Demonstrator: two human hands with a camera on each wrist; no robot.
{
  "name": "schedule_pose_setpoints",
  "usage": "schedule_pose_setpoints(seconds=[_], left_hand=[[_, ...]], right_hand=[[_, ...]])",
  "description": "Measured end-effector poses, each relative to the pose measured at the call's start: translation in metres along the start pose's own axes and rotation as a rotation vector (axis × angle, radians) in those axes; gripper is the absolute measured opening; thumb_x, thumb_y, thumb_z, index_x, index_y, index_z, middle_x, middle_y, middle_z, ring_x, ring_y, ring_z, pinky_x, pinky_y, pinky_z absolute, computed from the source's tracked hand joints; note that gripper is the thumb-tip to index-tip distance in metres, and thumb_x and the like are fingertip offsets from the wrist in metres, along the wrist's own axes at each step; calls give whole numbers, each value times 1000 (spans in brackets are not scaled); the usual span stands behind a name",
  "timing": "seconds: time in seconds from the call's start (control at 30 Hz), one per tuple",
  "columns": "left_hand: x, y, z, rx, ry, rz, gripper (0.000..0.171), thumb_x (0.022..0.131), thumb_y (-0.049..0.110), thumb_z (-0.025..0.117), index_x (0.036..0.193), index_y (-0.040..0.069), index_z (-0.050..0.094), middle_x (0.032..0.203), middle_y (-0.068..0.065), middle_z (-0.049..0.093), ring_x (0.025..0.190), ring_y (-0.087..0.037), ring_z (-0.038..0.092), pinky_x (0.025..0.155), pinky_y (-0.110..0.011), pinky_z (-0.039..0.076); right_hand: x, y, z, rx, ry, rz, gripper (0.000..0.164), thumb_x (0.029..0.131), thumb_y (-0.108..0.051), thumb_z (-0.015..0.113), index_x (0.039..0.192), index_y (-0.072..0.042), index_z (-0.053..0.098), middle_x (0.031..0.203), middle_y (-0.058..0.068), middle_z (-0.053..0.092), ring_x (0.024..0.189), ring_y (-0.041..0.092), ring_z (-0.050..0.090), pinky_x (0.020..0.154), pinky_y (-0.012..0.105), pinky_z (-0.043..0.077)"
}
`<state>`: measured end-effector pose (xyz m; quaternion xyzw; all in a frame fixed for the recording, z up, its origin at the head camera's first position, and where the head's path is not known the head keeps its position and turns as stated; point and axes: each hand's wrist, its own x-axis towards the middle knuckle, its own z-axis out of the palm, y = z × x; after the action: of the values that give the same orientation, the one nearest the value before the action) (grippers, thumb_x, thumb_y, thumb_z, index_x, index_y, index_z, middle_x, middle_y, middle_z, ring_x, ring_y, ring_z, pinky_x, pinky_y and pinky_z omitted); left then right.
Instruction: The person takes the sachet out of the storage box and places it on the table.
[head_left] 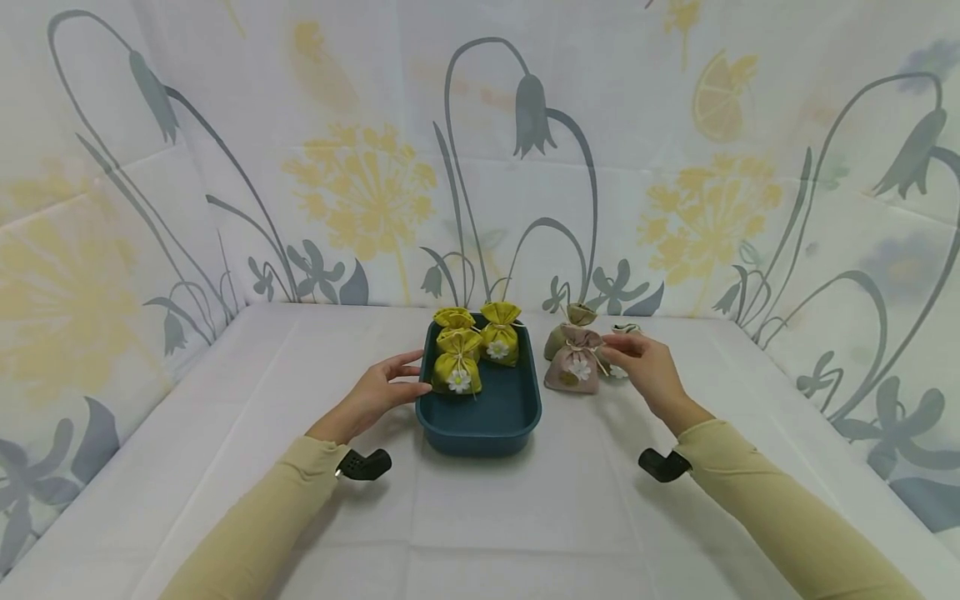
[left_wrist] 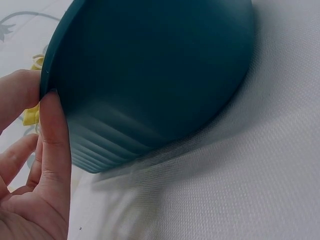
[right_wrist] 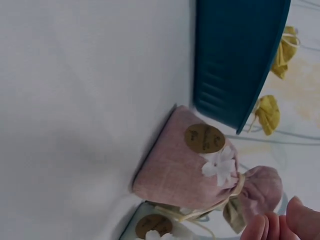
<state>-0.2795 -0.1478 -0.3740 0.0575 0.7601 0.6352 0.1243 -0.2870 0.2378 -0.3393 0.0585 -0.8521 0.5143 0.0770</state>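
Note:
A dark teal plastic bin (head_left: 487, 446) stands on the table with several yellow drawstring pouches (head_left: 459, 367) inside. My left hand (head_left: 375, 393) pinches its left rim; in the left wrist view, thumb and fingers (left_wrist: 52, 145) lie on both sides of that rim. To the right of the bin stands a pink drawstring pouch (head_left: 573, 371) with a white flower and a brown round label. The fingers of my right hand (head_left: 648, 371) are loosely bent beside its gathered top (right_wrist: 262, 187). Whether they touch the cloth I cannot tell.
An olive-beige pouch (head_left: 581, 314) stands behind the pink one. A pale grey-green pouch (right_wrist: 157, 231) is next to it, partly hidden by my right hand in the head view. A floral cloth (head_left: 480, 167) hangs behind the white-covered table (head_left: 517, 533).

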Motion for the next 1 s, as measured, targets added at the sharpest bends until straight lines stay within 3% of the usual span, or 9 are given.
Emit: schedule_pose_setpoints(seconds=[0.23,0.43,0.63,1.0], left_hand=[[-15,18,5,11,-6,-12,66,87,8,65,145,8,33,135,-22,40,118,-32,46,94,-40,44],[-16,19,6,-3,-4,-19,67,87,8,65,145,9,32,134,-22,39,117,-32,47,94,-40,44],[-15,18,6,-4,-3,-13,67,87,8,65,145,9,32,134,-22,39,117,-32,47,94,-40,44],[-14,16,6,-6,-8,-7,66,87,7,65,145,8,32,135,-23,39,117,-32,47,95,-41,42]], right_hand=[[3,-14,5,16,-35,-6,38,92,-21,61,122,3,58,115,17,58,94,6,53,85,28,46],[8,-25,11,21,-45,-23,39,91,-22,62,121,3,58,115,17,59,100,14,54,81,18,45],[14,-35,20,79,-71,-9,38,91,-18,62,121,4,58,118,18,58,104,21,54,83,18,45],[21,-56,40,78,-91,-15,34,90,-19,64,118,-2,62,115,14,62,101,20,56,88,38,46]])
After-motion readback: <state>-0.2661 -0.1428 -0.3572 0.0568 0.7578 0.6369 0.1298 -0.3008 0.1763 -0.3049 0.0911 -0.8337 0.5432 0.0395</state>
